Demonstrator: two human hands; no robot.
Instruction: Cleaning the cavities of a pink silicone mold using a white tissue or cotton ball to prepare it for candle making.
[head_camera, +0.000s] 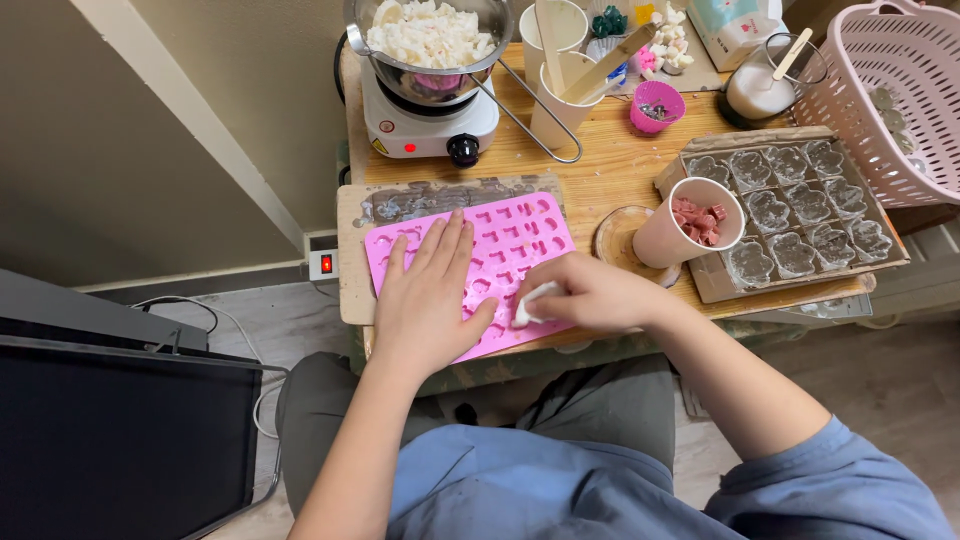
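mould (500, 250), pink and likely floppy silicone, lies under the flat, spread left hand (425, 300); right hand (590, 292)'s grip pinches a soft white wad (528, 303) just beside it.

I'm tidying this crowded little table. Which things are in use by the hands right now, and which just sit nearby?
In use:
left hand, flat on the pink mould
right hand, pinching a white wad against that mould

Sitting nearby:
pot of white chunks on the hotplate
cup of red pieces
clear mould tray
pink basket
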